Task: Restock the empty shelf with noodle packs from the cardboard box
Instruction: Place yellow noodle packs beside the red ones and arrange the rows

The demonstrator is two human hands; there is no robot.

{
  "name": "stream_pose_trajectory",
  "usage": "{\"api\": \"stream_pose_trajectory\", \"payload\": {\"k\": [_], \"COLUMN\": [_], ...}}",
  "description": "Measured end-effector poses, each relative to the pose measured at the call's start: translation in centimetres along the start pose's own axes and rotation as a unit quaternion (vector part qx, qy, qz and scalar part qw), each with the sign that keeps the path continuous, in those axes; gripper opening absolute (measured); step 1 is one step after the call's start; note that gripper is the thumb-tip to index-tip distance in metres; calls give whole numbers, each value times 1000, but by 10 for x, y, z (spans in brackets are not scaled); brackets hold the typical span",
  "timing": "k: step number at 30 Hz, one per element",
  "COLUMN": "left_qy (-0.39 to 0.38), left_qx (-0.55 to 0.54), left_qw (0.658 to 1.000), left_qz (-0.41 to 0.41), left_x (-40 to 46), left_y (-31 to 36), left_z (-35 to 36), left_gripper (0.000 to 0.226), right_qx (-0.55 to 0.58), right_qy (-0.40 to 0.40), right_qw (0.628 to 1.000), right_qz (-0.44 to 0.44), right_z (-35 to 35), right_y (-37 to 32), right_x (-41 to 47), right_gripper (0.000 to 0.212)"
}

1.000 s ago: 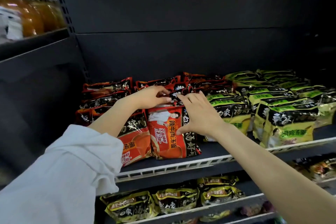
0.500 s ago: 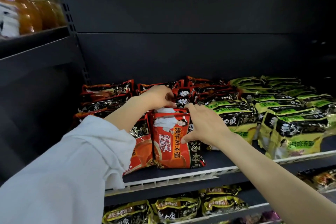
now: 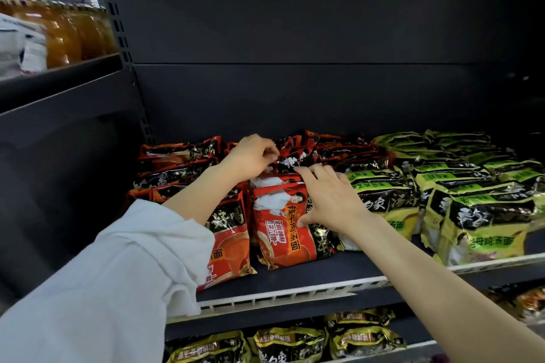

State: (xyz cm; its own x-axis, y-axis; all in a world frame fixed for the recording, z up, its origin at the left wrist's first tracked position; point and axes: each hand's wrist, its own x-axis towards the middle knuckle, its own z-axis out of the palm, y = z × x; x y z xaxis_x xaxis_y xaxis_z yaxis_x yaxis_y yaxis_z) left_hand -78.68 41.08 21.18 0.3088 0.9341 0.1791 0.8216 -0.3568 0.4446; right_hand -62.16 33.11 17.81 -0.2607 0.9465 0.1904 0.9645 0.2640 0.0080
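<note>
Red noodle packs stand in rows on the left half of the dark shelf (image 3: 309, 277). The front red pack (image 3: 277, 233) of the middle row stands upright near the shelf's edge. My right hand (image 3: 328, 200) grips it from the right, with fingers over its top and the thumb on its face. My left hand (image 3: 255, 156) is curled over the top edges of the red packs (image 3: 295, 158) just behind, pinching one of them. A white sleeve covers my left upper arm. The cardboard box is out of view.
Green-and-yellow noodle packs (image 3: 477, 215) fill the shelf's right half. A red pack (image 3: 227, 244) leans at front left. The lower shelf holds yellow-black packs (image 3: 289, 345). Orange drink bottles (image 3: 67, 32) stand on the upper-left shelf. A perforated upright (image 3: 124, 47) separates the bays.
Both hands have shifted slightly back along the middle row. My left hand has curled tighter over the rear packs, and my right thumb now presses the front pack's face.
</note>
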Motion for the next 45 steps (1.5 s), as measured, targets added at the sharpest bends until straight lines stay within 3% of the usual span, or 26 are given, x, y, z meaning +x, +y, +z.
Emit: {"api": "stream_pose_trajectory", "payload": {"k": [3,6,9,13,23,27,30,33,35,38,42,45], "left_qy": [9,-57,-84,-83,-63,-25,43,44,-14,-95,-60,-48], "left_qx": [84,50,108,109,117,0,-131,-174,-154,-27,5,40], "left_qw": [995,996,990,990,991,999,986,975,974,980,993,994], "left_qz": [-44,-55,-45,-15,-24,-47,-93,-131,-163,-175,-101,-94], "left_x": [-2,-5,-2,7,14,9,3,1,4,9,14,20], "left_y": [-8,-10,-5,7,18,19,12,5,3,15,31,34], "left_z": [-5,-9,-7,5,14,14,16,16,7,-10,-1,11], "left_gripper": [43,67,76,65,34,32,29,24,28,34,71,53], "right_qx": [39,77,42,-8,5,-8,-10,-6,-6,-6,-8,-8], "right_qy": [-8,-16,-13,-7,-1,7,15,9,3,0,3,3], "right_qw": [999,997,999,1000,1000,1000,1000,1000,1000,1000,1000,1000], "right_qz": [1,6,-1,-7,-3,1,7,7,7,8,7,9], "right_z": [2,1,1,-1,1,-1,-1,-3,-3,-2,-1,-1], "right_y": [1,-2,-6,-8,-7,-7,-5,-5,-6,-7,-6,-6], "right_x": [-5,-7,-6,-4,-11,-15,-17,-17,-17,-16,-17,-18], "right_gripper": [112,119,119,110,106,109,111,110,110,108,105,105]}}
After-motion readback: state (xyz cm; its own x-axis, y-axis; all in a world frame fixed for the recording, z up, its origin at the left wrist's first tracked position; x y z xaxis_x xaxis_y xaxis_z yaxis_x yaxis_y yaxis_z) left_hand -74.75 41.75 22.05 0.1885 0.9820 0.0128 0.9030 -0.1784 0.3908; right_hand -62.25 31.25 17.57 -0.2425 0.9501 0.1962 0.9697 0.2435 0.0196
